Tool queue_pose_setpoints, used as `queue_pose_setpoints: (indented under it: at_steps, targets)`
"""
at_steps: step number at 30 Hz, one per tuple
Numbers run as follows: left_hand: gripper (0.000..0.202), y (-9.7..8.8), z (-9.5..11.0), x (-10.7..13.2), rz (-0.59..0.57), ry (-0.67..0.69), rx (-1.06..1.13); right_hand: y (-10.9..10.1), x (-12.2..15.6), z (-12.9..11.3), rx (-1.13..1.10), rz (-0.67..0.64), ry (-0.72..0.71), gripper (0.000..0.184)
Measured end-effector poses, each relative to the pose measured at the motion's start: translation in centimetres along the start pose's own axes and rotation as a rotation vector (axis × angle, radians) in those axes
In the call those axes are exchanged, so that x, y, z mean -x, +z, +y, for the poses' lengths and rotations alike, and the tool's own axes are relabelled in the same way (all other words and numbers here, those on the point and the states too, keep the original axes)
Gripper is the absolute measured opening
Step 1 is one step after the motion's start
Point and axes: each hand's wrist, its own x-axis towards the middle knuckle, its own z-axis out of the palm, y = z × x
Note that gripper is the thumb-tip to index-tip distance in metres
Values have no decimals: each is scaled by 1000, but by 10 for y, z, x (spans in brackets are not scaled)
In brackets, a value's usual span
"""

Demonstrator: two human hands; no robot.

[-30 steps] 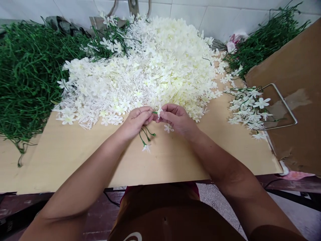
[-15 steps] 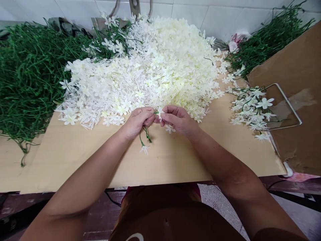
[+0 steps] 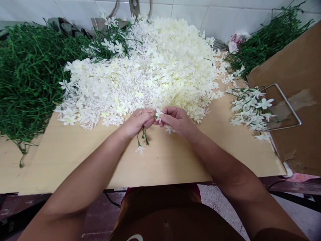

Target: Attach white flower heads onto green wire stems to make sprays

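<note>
My left hand [image 3: 140,121] is closed around a green artificial flower stem [image 3: 139,138], whose branches hang below the fingers. One branch ends in a white blossom [image 3: 140,149]; another tip is bare. My right hand [image 3: 175,119] pinches a white artificial flower [image 3: 158,114] where the two hands meet, against a short green tip at the left fingers. How far the flower sits on that tip is hidden by my fingers. Another loose white flower [image 3: 170,129] lies on the board just under my right hand. Right behind both hands spreads a big heap of white flowers [image 3: 175,67].
Green stems [image 3: 32,77] are piled at the left, and more stems [image 3: 273,40] at the back right. Flowered sprays [image 3: 253,110] lie at the right beside a bent metal wire frame [image 3: 288,103] and a cardboard sheet [image 3: 298,134]. A tiled wall [image 3: 225,16] closes off the back.
The white flower has shifted slightly left, closer to my left fingers, and less green shows between the hands. The hanging stem branches have swung a little to the left.
</note>
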Motion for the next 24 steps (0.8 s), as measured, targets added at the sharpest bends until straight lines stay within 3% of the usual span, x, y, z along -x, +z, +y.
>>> queue_pose_setpoints:
  at_steps: [4, 10, 24]
  targets:
    - [22, -1, -1, -1, 29, -3, -9, -1, -2, 4, 67, 3, -32, 29]
    - [43, -1, -4, -1, 19, 49, 14, -3, -2, 7, 56, -31, -88, 34]
    - [43, -1, -5, -1, 16, 60, -50, -2, -2, 9, 97, 105, -86, 16]
